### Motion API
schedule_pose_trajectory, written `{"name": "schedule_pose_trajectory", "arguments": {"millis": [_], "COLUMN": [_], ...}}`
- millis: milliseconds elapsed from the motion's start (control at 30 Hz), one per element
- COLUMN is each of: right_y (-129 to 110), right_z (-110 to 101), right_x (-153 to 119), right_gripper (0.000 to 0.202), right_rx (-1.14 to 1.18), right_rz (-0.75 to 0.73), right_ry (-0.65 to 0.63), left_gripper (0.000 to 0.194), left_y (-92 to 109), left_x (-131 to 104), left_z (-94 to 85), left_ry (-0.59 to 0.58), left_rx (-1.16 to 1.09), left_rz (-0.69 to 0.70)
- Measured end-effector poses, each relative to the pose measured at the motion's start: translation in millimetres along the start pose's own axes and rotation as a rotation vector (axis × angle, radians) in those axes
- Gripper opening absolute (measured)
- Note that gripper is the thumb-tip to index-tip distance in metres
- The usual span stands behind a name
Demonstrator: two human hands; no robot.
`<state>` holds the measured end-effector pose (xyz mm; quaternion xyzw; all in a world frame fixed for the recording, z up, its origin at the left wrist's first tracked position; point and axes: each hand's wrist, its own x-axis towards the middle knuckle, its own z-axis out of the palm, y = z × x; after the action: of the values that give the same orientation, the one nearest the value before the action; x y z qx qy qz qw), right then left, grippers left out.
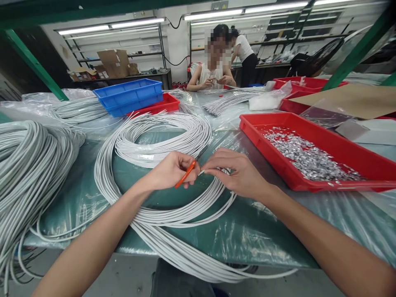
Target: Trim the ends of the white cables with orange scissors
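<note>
Orange-handled scissors or snips (185, 175) are held in my left hand (177, 170), fingers wrapped round the handle and the dark tip pointing up and right. My right hand (236, 171) pinches a white cable end (202, 171) between thumb and fingers, close to the left fingertips. Below and behind both hands, loops of white cable (185, 210) lie on the green table. A tighter white coil (161, 140) rests just beyond the left hand.
At right is a red tray (297, 183) with many small silvery pieces (312, 156). Blue bins (130, 97) stand at the back left, beside a large cable heap (34, 177). A person (216, 70) sits across the table; another stands farther back.
</note>
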<state>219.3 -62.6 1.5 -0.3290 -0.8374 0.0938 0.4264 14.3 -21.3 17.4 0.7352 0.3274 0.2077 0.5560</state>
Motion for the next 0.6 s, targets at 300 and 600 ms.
{"name": "schedule_pose_trajectory", "arguments": {"millis": [300, 600], "right_y": [6.8, 2.2], "right_z": [1.8, 4.4], "right_x": [-1.7, -3.6], "right_gripper": [0.016, 0.012], "right_rx": [-0.056, -0.009], "right_rz": [-0.026, 0.205], "right_ry": [0.057, -0.061], "left_gripper": [0.023, 0.011], "left_y": [-1.4, -4.8], "left_x": [1.3, 2.4], "left_z": [0.2, 0.4], "left_ry": [-0.008, 0.039], "left_rx": [-0.061, 0.027], "left_rz": [0.053, 0.041]}}
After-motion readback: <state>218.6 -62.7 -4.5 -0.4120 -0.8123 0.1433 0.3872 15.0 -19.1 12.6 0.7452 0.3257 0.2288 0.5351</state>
